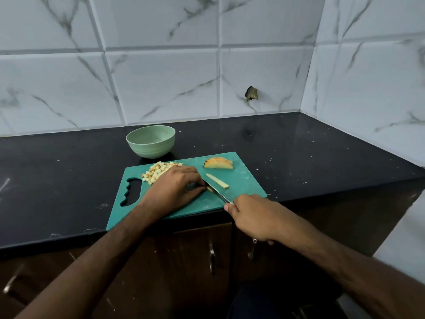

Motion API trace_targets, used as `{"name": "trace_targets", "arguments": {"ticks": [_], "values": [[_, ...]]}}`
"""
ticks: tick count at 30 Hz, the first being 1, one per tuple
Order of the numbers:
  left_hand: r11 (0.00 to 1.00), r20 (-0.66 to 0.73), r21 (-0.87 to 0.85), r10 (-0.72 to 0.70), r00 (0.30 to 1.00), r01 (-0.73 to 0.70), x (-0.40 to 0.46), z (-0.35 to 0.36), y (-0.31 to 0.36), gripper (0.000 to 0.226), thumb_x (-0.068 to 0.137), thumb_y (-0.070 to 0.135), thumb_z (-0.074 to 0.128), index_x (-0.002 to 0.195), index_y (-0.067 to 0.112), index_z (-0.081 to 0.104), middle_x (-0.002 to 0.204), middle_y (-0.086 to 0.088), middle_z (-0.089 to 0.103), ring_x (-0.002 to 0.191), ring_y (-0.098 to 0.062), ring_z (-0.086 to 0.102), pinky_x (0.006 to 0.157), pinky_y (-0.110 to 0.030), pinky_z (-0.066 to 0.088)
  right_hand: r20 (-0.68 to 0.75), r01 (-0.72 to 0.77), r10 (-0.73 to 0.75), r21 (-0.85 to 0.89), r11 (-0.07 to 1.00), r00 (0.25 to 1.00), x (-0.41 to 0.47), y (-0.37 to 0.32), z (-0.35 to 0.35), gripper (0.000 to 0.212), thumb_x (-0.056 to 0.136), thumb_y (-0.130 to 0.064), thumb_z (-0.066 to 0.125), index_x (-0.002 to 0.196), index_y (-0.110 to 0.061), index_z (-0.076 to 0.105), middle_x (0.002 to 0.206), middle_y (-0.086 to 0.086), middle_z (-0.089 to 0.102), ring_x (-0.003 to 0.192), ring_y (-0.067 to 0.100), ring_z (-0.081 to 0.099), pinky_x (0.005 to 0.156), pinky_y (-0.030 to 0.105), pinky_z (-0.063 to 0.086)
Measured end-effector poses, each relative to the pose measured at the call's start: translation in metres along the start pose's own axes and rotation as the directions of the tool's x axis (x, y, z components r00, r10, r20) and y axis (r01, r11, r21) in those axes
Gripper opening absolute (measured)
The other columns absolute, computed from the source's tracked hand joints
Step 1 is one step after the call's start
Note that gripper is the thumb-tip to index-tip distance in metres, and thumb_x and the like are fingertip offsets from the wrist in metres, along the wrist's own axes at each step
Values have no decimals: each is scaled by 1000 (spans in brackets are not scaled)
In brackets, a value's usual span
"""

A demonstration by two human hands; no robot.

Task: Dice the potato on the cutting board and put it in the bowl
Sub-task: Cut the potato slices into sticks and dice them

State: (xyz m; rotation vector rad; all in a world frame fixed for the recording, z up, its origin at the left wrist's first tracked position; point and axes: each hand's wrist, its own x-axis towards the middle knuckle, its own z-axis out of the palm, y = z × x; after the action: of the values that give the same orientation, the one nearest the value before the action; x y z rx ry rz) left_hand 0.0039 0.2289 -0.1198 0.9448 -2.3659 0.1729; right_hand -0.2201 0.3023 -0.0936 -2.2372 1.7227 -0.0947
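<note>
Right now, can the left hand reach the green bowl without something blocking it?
Probably yes. The left hand is on the cutting board, and the bowl stands just beyond the diced potato, with only bare counter around it.

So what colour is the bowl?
The bowl is pale green, clearest in the head view.

The bench (287, 143) is a black, glossy stone top flecked with pale specks, running into a corner of white marble-patterned wall tiles. Two things lie directly on it. A teal cutting board (243, 180) sits at the near edge, turned at a slant, its front corner jutting slightly past the edge; the cut-out handle is at its left end. A pale green bowl (150, 141) stands upright on the bench just behind the cutting board's far left corner, close to it, between the board and the wall.
</note>
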Motion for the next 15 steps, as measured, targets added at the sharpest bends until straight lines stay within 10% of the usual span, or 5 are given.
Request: {"name": "trace_targets", "arguments": {"ticks": [15], "values": [[993,20,91,-73,997,71,-2,4,-1,15,94,40,66,100,27,64,94,15,64,91,-6,60,84,-33,45,49,-72,62,244,967,997,17,21,-53,45,110,-48,30,86,-14,48,60,3,51,38,10,41,38,21,42]]}}
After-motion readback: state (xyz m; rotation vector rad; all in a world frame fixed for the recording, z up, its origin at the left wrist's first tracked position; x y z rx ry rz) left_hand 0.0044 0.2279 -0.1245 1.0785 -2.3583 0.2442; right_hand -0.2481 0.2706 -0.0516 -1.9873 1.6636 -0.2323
